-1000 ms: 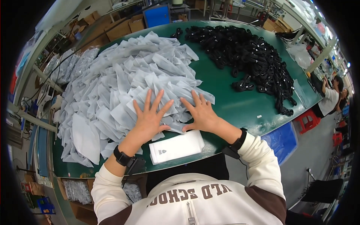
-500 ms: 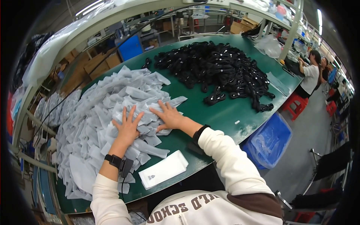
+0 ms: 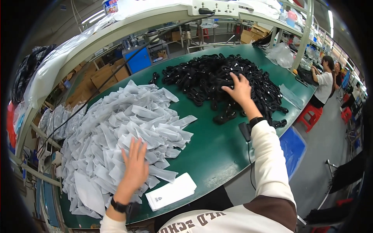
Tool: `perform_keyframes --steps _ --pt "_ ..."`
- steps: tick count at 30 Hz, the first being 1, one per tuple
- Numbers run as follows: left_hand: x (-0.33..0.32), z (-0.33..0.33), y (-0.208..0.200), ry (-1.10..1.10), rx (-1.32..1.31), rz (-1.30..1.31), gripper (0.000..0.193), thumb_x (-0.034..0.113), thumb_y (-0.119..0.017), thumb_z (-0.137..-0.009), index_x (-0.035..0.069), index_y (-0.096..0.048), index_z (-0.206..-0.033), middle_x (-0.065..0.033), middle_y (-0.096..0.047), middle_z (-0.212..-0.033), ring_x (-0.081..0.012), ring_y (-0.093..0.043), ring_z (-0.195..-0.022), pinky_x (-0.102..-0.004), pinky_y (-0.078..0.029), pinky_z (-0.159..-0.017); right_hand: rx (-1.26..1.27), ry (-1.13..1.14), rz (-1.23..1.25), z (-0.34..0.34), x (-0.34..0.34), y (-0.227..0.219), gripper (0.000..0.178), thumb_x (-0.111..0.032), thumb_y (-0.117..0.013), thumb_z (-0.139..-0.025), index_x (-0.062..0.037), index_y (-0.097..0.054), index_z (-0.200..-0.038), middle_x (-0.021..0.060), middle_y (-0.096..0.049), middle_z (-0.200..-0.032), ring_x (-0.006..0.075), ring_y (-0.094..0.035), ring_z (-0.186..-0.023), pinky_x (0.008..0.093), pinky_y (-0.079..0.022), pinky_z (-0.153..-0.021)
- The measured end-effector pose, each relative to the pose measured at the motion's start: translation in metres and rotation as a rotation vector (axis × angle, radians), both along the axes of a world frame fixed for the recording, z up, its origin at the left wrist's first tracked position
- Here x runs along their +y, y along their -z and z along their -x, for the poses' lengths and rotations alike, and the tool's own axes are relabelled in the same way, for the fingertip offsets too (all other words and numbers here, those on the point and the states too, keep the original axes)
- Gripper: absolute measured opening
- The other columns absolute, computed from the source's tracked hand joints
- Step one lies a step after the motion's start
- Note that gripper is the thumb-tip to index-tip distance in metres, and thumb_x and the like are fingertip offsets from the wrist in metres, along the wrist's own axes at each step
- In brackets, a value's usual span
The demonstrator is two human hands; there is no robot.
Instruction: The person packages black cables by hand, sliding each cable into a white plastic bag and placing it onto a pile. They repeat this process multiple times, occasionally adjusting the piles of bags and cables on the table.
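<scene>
A big heap of frosted, pale grey plastic bags [image 3: 116, 132] covers the left of the green table [image 3: 206, 151]. My left hand [image 3: 135, 167] hovers at the heap's near right side, fingers spread, holding nothing. Farther right lies a pile of black bundled cords [image 3: 202, 73], each one looking coiled and tied. Over the near part of that pile is my right hand [image 3: 239, 91], open with thumb and fingers apart; whether it touches the cords I cannot tell. A small stack of flat white bags [image 3: 173, 192] rests at the near table edge, right of my left wrist.
A metal frame with a power strip [image 3: 215, 8] arches over the table's far side, with a black cable [image 3: 128, 60] hanging across. On the right are a blue lined bin [image 3: 291, 149], a red stool [image 3: 311, 116] and a seated person [image 3: 324, 83]. Cardboard boxes [image 3: 110, 75] stand behind.
My right hand has left the grey bags and moved right and away to the black cords. My left hand has drawn back slightly toward me. The view has shifted a little.
</scene>
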State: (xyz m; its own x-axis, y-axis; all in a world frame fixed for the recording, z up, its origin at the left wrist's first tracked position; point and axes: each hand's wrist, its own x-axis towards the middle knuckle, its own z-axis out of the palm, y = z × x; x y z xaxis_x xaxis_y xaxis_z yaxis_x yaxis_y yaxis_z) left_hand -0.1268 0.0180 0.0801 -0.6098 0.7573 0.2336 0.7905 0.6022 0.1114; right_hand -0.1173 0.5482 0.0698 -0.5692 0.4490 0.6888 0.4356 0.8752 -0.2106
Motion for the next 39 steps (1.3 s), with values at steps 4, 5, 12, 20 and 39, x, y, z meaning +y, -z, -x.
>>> perform_keyframes --steps 4,5,12,20,39 --pt "-0.006 -0.058 -0.011 0.262 -0.164 -0.214 0.063 0.010 -0.078 -0.079 0.002 -0.053 -0.137 -0.0196 -0.048 -0.141 -0.0426 -0.043 -0.136 -0.0537 -0.036 -0.112 -0.208 0.100 0.205 0.007 0.032 0.001 0.079 -0.069 -0.068 -0.080 -0.0316 -0.048 -0.147 0.0232 -0.046 -0.146 0.0454 -0.049 -0.131 0.0624 -0.043 -0.100" --pt "-0.009 -0.061 -0.007 0.256 -0.165 -0.213 0.063 0.010 -0.078 -0.079 0.002 -0.053 -0.137 -0.0196 -0.048 -0.141 -0.0426 -0.043 -0.136 -0.0537 -0.036 -0.112 -0.233 0.079 0.283 0.010 0.042 0.002 0.079 -0.070 -0.066 -0.080 -0.0333 -0.048 -0.147 0.0233 -0.046 -0.145 0.0451 -0.050 -0.130 0.0631 -0.042 -0.100" --pt "-0.039 -0.086 0.017 0.152 -0.395 -0.252 0.057 0.017 -0.084 -0.075 0.002 -0.062 -0.126 -0.0180 -0.057 -0.129 -0.0389 -0.057 -0.114 -0.0454 -0.044 -0.100 -0.394 0.019 0.329 0.007 -0.006 0.010 0.075 -0.074 -0.062 -0.081 -0.0394 -0.048 -0.146 0.0228 -0.049 -0.138 0.0421 -0.058 -0.123 0.0631 -0.043 -0.099" --pt "-0.052 -0.109 0.031 0.116 -0.227 -0.053 0.075 0.035 -0.083 -0.075 0.002 -0.054 -0.136 -0.0175 -0.053 -0.135 -0.0371 -0.050 -0.121 -0.0464 -0.039 -0.099 -0.438 0.002 0.104 -0.014 -0.082 0.024 0.067 -0.069 -0.066 -0.081 -0.0360 -0.057 -0.139 0.0259 -0.048 -0.136 0.0471 -0.059 -0.116 0.0565 -0.050 -0.095" --pt "-0.002 -0.120 0.089 0.164 -0.159 -0.089 0.082 0.039 -0.079 -0.077 0.004 -0.046 -0.143 -0.0143 -0.048 -0.137 -0.0360 -0.044 -0.118 -0.0485 -0.036 -0.095 0.219 -0.463 0.452 -0.171 -0.172 0.054 0.033 -0.013 -0.064 -0.098 -0.0015 -0.062 -0.128 0.0113 -0.063 -0.114 0.0163 -0.064 -0.100 0.0274 -0.055 -0.080"
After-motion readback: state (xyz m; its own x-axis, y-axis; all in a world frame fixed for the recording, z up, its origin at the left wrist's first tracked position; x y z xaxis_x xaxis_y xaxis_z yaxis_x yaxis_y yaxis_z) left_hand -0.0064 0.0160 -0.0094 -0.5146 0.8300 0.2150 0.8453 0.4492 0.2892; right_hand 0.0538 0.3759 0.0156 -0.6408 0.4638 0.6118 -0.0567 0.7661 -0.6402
